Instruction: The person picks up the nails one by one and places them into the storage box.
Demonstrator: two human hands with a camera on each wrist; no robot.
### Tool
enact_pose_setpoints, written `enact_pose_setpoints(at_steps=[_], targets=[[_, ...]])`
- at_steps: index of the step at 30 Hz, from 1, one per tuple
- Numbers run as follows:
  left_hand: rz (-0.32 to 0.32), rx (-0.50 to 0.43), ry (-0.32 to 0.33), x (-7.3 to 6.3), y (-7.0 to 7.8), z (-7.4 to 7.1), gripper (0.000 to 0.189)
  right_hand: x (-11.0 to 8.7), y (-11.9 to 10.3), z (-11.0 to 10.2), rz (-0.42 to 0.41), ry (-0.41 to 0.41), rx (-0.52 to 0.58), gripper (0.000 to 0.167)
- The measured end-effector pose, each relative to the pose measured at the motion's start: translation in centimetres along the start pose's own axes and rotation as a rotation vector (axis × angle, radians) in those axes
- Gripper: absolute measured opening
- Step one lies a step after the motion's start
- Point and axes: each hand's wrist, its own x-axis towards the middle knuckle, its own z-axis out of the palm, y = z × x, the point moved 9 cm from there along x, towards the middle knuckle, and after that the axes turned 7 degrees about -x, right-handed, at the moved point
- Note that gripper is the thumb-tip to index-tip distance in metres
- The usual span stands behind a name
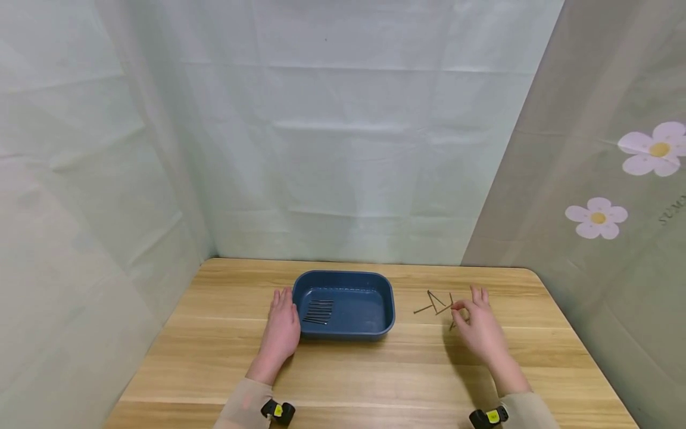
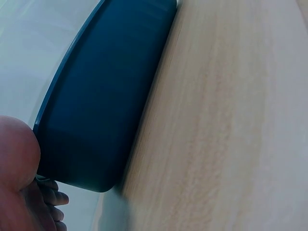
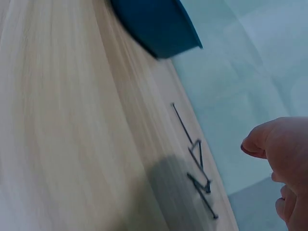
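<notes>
A dark blue plastic tray [image 1: 354,335] sits on the wooden table, with several nails [image 1: 320,311] lying in a close row in its left part. My left hand [image 1: 283,328] rests against the tray's left end, fingers extended along the wall; its thumb [image 2: 17,154] is by the corner in the left wrist view. Several loose nails [image 1: 433,302] lie crisscrossed right of the tray. Over them is my right hand [image 1: 480,330], index finger and thumb brought together, other fingers raised. No nail shows clearly between those fingertips in the right wrist view.
The light wooden table [image 1: 354,387] has rounded far corners. Pale curtains [image 1: 348,149] hang behind and at both sides, the right one printed with white flowers [image 1: 596,218]. A black device with a yellow mark [image 1: 278,411] is strapped to each wrist.
</notes>
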Motion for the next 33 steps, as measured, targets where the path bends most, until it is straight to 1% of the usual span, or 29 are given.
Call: enact_pose_setpoints(at_steps=[3, 8, 11, 15, 21, 27, 30, 33], targets=[[0.012, 0.005, 0.006, 0.1, 0.0, 0.0, 0.051, -0.4, 1.2, -0.3, 0.032, 0.002, -0.035, 0.013], [0.042, 0.003, 0.024, 0.1, 0.1, -0.2, 0.050, -0.9, 3.1, -0.4, 0.095, -0.014, -0.131, 0.015], [0.040, 0.012, 0.019, 0.0, 0.0, -0.2, 0.050, -1.2, 3.9, -0.1, 0.122, -0.049, -0.184, 0.020], [0.035, 0.022, 0.006, -0.2, -0.1, -0.1, 0.050, -1.4, 4.7, 0.6, 0.167, -0.089, -0.226, 0.033], [0.030, 0.019, 0.008, -0.2, -0.1, 0.0, 0.050, -0.9, 4.8, 1.1, 0.236, -0.151, -0.274, 0.052], [0.042, 0.016, 0.026, -0.2, 0.2, -0.1, 0.049, -0.4, 5.0, 1.5, 0.259, -0.195, -0.341, 0.066], [0.049, 0.011, 0.031, -0.2, 0.3, -0.1, 0.048, -0.2, 5.0, 1.4, 0.262, -0.203, -0.349, 0.069], [0.053, 0.010, 0.035, -0.1, 0.3, -0.2, 0.048, -0.1, 5.0, 1.3, 0.260, -0.209, -0.346, 0.065]])
